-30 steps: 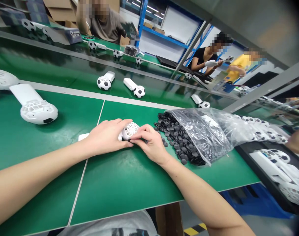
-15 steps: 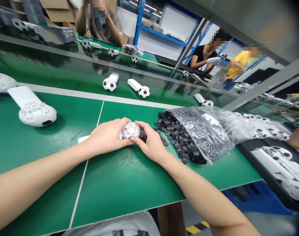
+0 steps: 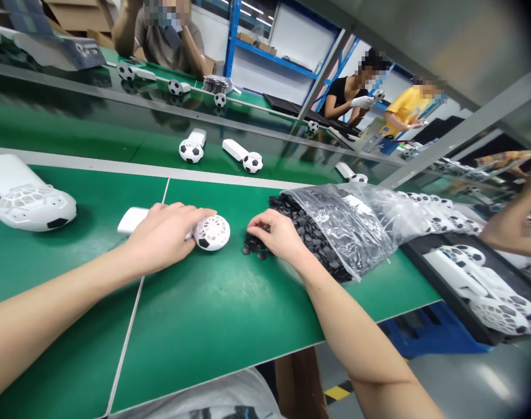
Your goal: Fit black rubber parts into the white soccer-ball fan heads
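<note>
On the green table, my left hand [image 3: 167,233] is wrapped round the neck of a white football-patterned device [image 3: 213,233]. The device's round head faces up with openwork and a few black patches, and its flat handle end shows left of the hand. My right hand [image 3: 277,234] is at the small black pieces [image 3: 311,224] spilling from a clear plastic bag [image 3: 356,224]. Its thumb and fingertips are pinched together over the loose pieces; whether one is between them is hidden.
Another white device [image 3: 36,206] lies at the left. Beyond the pale strip are two finished-looking football devices [image 3: 192,150] [image 3: 252,162]. A black tray [image 3: 448,291] of white shells stands at the right, near another person's arm. People sit across the line.
My right hand has left the device and moved right to the black pieces. My left hand still holds the device, now a little further left. The whole view has shifted slightly.
</note>
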The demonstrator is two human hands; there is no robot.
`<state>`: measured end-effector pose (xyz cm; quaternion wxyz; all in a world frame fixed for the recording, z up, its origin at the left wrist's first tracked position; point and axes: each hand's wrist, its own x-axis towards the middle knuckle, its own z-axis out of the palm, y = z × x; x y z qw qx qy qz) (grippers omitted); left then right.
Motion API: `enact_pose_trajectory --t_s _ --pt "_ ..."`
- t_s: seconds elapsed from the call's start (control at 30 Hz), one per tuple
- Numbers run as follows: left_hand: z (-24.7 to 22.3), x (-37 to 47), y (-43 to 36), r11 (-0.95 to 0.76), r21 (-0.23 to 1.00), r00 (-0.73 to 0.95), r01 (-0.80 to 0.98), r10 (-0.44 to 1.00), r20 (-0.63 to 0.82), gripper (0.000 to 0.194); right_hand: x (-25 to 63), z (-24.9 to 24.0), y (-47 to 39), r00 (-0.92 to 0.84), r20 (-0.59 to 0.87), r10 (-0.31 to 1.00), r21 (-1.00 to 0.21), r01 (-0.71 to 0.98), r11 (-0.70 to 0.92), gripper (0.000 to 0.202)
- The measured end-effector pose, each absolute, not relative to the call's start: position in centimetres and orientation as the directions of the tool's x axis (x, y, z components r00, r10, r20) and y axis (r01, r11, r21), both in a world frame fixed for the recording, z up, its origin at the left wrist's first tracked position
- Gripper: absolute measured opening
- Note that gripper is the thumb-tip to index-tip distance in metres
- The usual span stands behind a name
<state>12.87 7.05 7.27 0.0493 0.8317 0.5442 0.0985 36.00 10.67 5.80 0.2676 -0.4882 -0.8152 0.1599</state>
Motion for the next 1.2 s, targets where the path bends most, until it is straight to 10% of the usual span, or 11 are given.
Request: enact_pose_trajectory --t_s 0.23,0.53,1.2 --pt "6.5 12.7 7.5 -0.462 0.197 0.436 0.865 0.886 0.161 0.06 35.6 6.5 9.9 -0.419 0.061 0.906 -0.312 0.854 0.416 0.009" --pt "6.1 12.6 7.4 -0.505 0.181 0.466 0.844 0.857 0.219 0.061 33.9 7.0 7.4 -0.573 -0.03 0.819 0.263 0.786 0.56 0.018" --pt "6.3 12.3 7.5 -0.514 0.212 0.496 0.831 0.858 0.134 0.061 36.3 6.6 9.3 -0.495 0.089 0.864 -0.224 0.836 0.501 0.024"
